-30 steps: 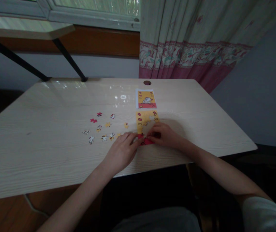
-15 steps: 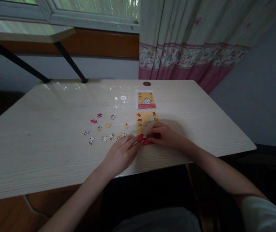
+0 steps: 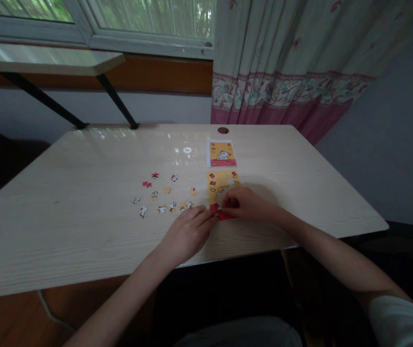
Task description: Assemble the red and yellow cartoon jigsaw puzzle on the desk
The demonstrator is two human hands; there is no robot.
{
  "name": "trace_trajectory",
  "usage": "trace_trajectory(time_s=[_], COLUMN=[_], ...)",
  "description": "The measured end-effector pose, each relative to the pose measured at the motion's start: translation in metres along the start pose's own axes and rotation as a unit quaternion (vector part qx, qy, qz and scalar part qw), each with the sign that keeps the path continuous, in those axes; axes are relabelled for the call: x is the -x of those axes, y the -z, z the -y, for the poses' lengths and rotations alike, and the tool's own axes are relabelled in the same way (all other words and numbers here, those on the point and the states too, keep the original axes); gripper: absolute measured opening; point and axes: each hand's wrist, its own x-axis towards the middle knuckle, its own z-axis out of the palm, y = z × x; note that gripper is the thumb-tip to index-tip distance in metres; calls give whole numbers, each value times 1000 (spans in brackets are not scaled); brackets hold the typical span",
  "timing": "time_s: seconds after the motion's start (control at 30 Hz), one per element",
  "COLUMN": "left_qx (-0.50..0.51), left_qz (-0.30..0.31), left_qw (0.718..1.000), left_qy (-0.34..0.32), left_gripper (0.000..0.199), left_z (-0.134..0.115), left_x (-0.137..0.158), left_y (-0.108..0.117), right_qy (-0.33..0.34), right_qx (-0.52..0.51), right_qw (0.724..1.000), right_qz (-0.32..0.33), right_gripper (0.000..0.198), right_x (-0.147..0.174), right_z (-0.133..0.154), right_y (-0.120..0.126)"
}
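A partly assembled jigsaw puzzle (image 3: 212,189) lies flat, yellow above and red along its bottom, with a gap in its middle. My left hand (image 3: 191,231) rests at its lower left corner, fingers stretched out and touching the red edge. Over the lower right part, my right hand (image 3: 244,203) is closed, thumb and fingertips pinched low against the red strip. What looks like a puzzle piece there is mostly covered by the fingers. Just behind the puzzle is a reference picture (image 3: 222,154) of a white animal on yellow and red.
Loose puzzle pieces (image 3: 162,209), white, yellow and red, are scattered left of the puzzle. A raised shelf (image 3: 47,60) on black legs stands at the back left. The table (image 3: 94,231) has a round cable hole (image 3: 223,130) near its back edge, by the curtain (image 3: 282,91).
The whole view has shifted slightly, so the table sits a little lower and further right. Both hands stay at the puzzle's lower edge; the right fingers have curled slightly.
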Motion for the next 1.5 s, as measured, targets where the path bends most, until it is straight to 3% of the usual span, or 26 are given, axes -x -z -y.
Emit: trace_trajectory(time_s=[0.17,0.43,0.57,0.73,0.97,1.1,1.33,1.4,1.5], left_qx=[12,19,15,17,18,27,52,50,31], left_qz=[4,-20,-25,-17,-11,-9,-19,-26,-24], left_qw=[1000,1000,1000,1000,1000,1000,998,998,994], left_qy=[3,-2,0,1,5,10,15,29,106], left_gripper=[31,30,30,29,30,29,27,24,23], left_z=[-1,-1,-1,0,0,-1,-2,6,33], left_x=[2,2,2,4,3,2,5,7,12], left_y=[0,-1,-3,-5,-3,-2,2,9,32], right_qy=[-1,47,26,-18,8,-13,27,47,57], right_qx=[-2,135,180,97,1,-30,80,124,140], right_qw=[1000,990,983,995,997,997,994,988,983], right_qz=[10,-14,-26,-20,-76,-64,-62,-77,-101], right_gripper=[6,7,8,6,10,11,13,14,15], right_x=[1,9,15,12,-41,-85,-121,-122,-114], right_z=[0,3,4,3,-2,0,-2,-5,-8], right_y=[1,-5,-8,0,11,5,-6,-5,2])
